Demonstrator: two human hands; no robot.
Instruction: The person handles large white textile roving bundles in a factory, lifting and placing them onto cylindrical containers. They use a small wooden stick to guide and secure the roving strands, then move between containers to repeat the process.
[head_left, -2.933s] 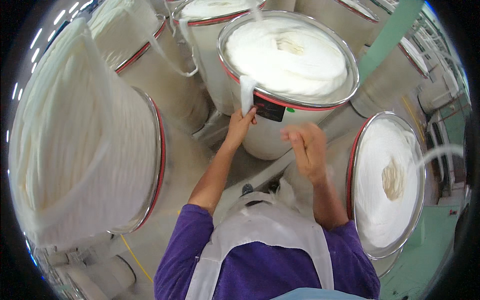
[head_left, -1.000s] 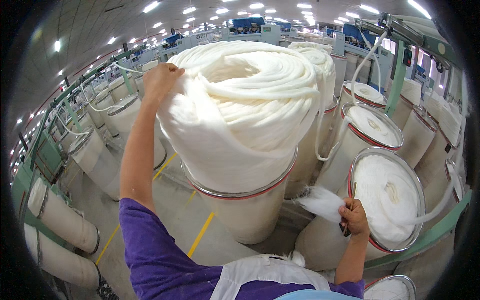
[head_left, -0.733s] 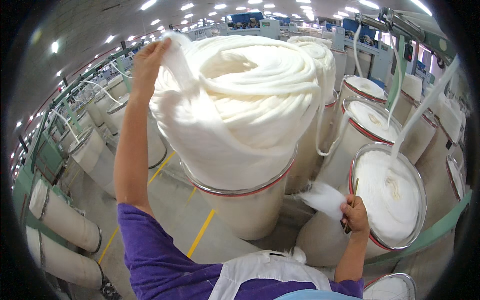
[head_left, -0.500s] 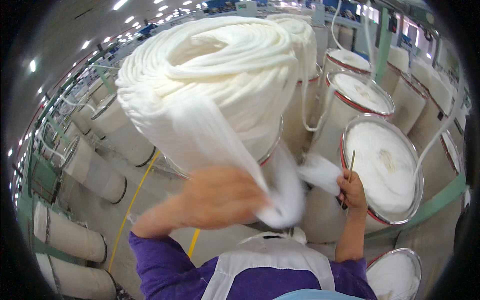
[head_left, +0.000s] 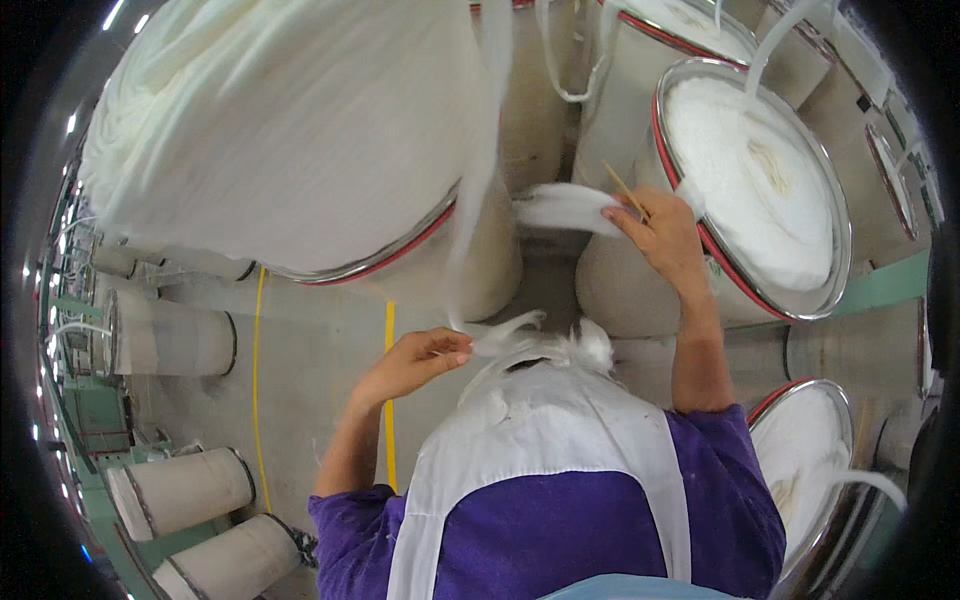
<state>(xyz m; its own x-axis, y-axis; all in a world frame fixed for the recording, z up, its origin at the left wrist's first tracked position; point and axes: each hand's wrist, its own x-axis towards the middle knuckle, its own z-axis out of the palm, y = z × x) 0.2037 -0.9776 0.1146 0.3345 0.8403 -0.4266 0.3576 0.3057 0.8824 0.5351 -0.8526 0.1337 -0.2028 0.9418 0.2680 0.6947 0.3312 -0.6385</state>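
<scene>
Fingers of the left hand (head_left: 415, 362) were pinched together on a white fibre strand (head_left: 478, 190), right at the frayed end in front of the white apron (head_left: 560, 440), and from that pinch the strand ran straight up across the face of the big can (head_left: 440, 250) on the left, the one heaped high with coiled white sliver (head_left: 280, 120) above its red-trimmed metal rim. Loose wisps fanned out from the gripped end, spilling toward the tuft at the apron's neck. Over on the other side, the right hand (head_left: 660, 235) was raised and closed on a flat tuft of white fibre (head_left: 565, 208), with a thin wooden stick (head_left: 625, 190) poking up between its fingers. That hand sat just beside the rim of the right-hand can (head_left: 830, 270), whose top showed a neat white coil. The two hands were well apart, one low at the chest, one high near the can. A yellow line (head_left: 389, 380) ran along the grey floor (head_left: 300, 360) below the left forearm, and more cans (head_left: 180, 490) lay further off to the left.
</scene>
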